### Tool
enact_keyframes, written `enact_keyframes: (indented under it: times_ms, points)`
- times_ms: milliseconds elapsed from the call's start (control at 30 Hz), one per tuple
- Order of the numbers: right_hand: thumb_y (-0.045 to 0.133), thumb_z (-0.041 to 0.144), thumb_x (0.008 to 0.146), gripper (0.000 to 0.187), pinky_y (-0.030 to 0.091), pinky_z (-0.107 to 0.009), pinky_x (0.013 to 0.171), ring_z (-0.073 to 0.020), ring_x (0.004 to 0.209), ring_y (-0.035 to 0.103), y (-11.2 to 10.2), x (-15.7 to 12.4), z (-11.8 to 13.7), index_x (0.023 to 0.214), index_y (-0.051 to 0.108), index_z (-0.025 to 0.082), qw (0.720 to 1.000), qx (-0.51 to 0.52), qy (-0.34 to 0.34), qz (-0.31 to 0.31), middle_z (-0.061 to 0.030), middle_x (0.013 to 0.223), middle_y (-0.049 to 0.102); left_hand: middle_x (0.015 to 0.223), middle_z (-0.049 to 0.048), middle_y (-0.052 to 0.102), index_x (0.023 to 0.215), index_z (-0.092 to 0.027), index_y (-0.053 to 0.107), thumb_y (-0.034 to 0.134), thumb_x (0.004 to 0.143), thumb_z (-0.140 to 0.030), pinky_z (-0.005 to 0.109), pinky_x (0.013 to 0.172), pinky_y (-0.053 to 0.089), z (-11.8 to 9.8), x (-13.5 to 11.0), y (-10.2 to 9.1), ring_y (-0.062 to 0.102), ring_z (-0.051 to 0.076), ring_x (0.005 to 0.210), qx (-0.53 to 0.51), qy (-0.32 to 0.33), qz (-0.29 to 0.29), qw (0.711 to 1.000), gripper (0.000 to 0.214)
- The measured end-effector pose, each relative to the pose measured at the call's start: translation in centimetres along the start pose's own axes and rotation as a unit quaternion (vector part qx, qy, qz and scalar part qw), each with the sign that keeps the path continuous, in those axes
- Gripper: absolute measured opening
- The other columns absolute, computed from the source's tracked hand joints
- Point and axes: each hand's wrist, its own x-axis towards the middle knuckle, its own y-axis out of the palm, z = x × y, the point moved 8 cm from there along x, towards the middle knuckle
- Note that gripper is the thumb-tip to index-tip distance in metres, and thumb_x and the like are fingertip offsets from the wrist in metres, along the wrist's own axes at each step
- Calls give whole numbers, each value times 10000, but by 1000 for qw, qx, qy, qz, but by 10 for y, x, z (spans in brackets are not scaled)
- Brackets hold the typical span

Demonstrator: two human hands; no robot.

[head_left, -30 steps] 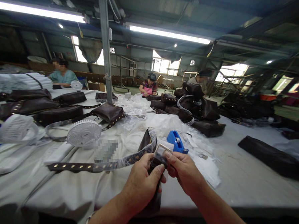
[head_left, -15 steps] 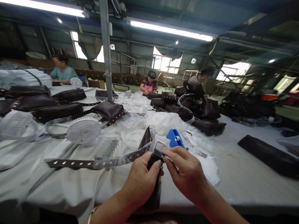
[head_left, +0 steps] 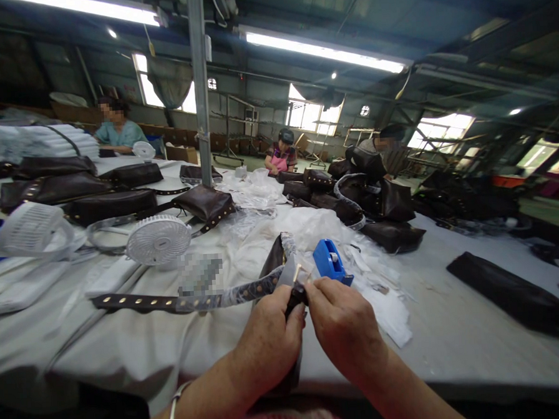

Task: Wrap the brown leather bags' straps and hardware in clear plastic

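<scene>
My left hand (head_left: 267,329) is closed around the dark end of a leather bag strap, near a gold-coloured buckle (head_left: 299,272) with a translucent wrap behind it. Close against it, my right hand (head_left: 344,325) pinches at the same spot by the buckle; its fingertips partly hide what they grip. From there the studded strap (head_left: 144,303), partly wrapped in clear film, runs left across the table. Part of a dark brown leather bag (head_left: 273,260) shows behind my hands, and more dark leather hangs below my left hand.
A blue tape dispenser (head_left: 330,262) stands just beyond my right hand, beside crumpled white wrapping (head_left: 387,304). White fans (head_left: 159,239) and dark bags (head_left: 207,204) lie at left. More bags (head_left: 393,236) are piled at right. A metal post (head_left: 201,101) rises behind; people work beyond.
My right hand has moved in against my left, its fingers closing at the buckle. The buckle and translucent wrap have tilted and now show less. The view has shifted slightly.
</scene>
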Motion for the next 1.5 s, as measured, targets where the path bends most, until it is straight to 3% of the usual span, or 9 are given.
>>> enact_keyframes:
  times_ms: [300, 567, 733, 933, 1100, 1167, 1233, 1367, 1500]
  points:
    - [498, 72, 927, 160, 445, -304, 691, -191, 765, 583, -9, 4, -7, 872, 622, 156, 984, 160, 53, -48, -65, 817, 597, 842, 92, 697, 914, -174, 590, 464, 947, -207, 349, 703, 468, -1, -1, 0, 677, 258, 789, 171, -2, 0, 985, 135]
    - [508, 72, 936, 156, 426, -318, 661, -189, 742, 564, -8, 2, -1, 851, 610, 153, 983, 156, 39, -88, -76, 817, 591, 846, 124, 710, 946, -147, 617, 416, 952, -155, 401, 656, 548, 0, 5, 11, 708, 307, 750, 315, 7, 34, 948, 201]
    - [504, 89, 938, 182, 375, -338, 628, -196, 673, 493, -3, 1, 8, 806, 602, 168, 992, 100, -4, -78, -51, 714, 539, 837, 117, 707, 908, -149, 634, 394, 905, -48, 410, 642, 563, -2, 8, 14, 709, 307, 731, 358, 16, 66, 931, 260]
    - [487, 99, 952, 200, 346, -337, 616, -192, 668, 482, 1, -1, 8, 798, 591, 172, 993, 92, 8, -79, -46, 712, 530, 837, 130, 711, 929, -135, 641, 381, 867, 0, 410, 621, 549, -2, 9, 15, 713, 318, 727, 371, 2, 84, 925, 299]
    - [466, 116, 966, 225, 321, -354, 625, -204, 656, 454, 8, -9, 13, 796, 602, 172, 997, 32, -26, -62, -46, 694, 521, 765, 123, 704, 805, -149, 613, 481, 931, -194, 371, 656, 503, 6, 13, -3, 700, 297, 745, 261, -10, 11, 965, 188]
    - [467, 120, 969, 229, 319, -352, 631, -204, 658, 453, 12, -13, 8, 792, 600, 175, 998, 11, -22, -54, -45, 693, 523, 731, 88, 689, 734, -166, 586, 523, 913, -229, 341, 661, 480, 9, 14, -10, 683, 260, 737, 167, -14, -19, 986, 200]
    - [477, 120, 969, 227, 320, -345, 632, -200, 660, 457, 15, -16, 2, 782, 594, 177, 999, -1, -10, -46, -42, 692, 524, 667, 45, 655, 708, -172, 571, 532, 900, -253, 291, 595, 458, 17, 15, -8, 659, 211, 662, 33, -52, -1, 998, 212]
    - [483, 129, 973, 226, 319, -335, 627, -192, 659, 467, 20, -22, -7, 775, 580, 179, 999, 14, 13, -37, -37, 694, 522, 579, -8, 610, 839, -163, 588, 527, 897, -358, 220, 443, 428, 34, 10, 10, 576, 138, 465, -235, -180, 55, 954, 212]
    - [463, 113, 971, 241, 308, -337, 605, -185, 647, 477, 21, -24, -11, 766, 568, 183, 995, 73, 55, -37, -36, 706, 518, 587, -1, 641, 902, -152, 589, 554, 886, -406, 194, 416, 416, 42, 7, 18, 542, 109, 415, -310, -202, 40, 928, 257]
